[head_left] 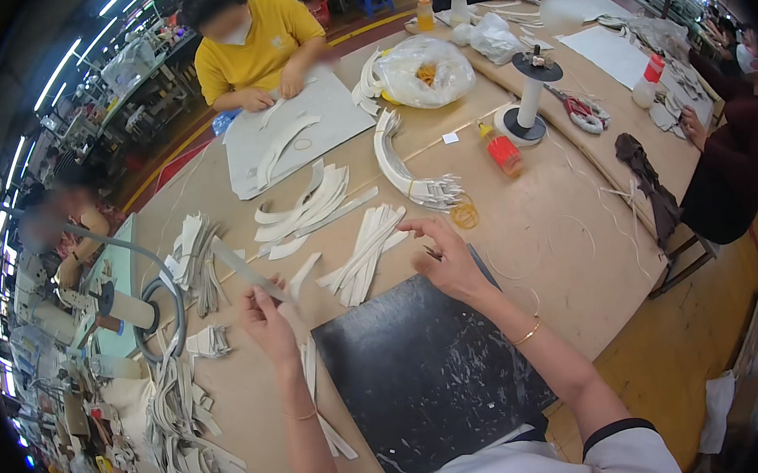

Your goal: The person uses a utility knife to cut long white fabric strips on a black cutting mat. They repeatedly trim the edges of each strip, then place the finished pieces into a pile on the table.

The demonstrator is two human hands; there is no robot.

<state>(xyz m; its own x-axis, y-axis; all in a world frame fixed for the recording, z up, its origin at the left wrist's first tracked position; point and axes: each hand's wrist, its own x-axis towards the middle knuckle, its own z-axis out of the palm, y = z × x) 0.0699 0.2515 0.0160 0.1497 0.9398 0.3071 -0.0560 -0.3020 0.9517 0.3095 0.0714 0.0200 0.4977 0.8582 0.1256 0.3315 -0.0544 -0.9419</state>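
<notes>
A brown work table [583, 300] spreads out in front of you, crowded with pale strips, and a scuffed black board [427, 367] lies nearest your body. A few loose strips [336, 438] lie along the board's left edge, close by your forearm; a sleeve or wrist brushing them could push them askew.

Your left hand [269, 323] pinches a pale strip [251, 267] near its lower end, so the strip stands out past your fingertips, up and to the left, over the table. Held at one end only, it may swing or bend, and its free tip could catch the tied-looking bundle [193, 253] just beyond. Your right hand [449, 262] hangs above the board's far edge, index finger stretched out, the others curled by a small dark item [434, 252]; you may be gripping it, but I cannot tell. If your grip there is loose, it could drop among the strips.

The fan of strips [363, 256] sits between your hands and beyond them, so a low reach could scatter it. Past it, rubber bands [464, 214], a red bottle [502, 149] and a spool [529, 97] stand in the way of a far right reach. Across the table, a co-worker in yellow [258, 44] works over a grey board [252, 171].
</notes>
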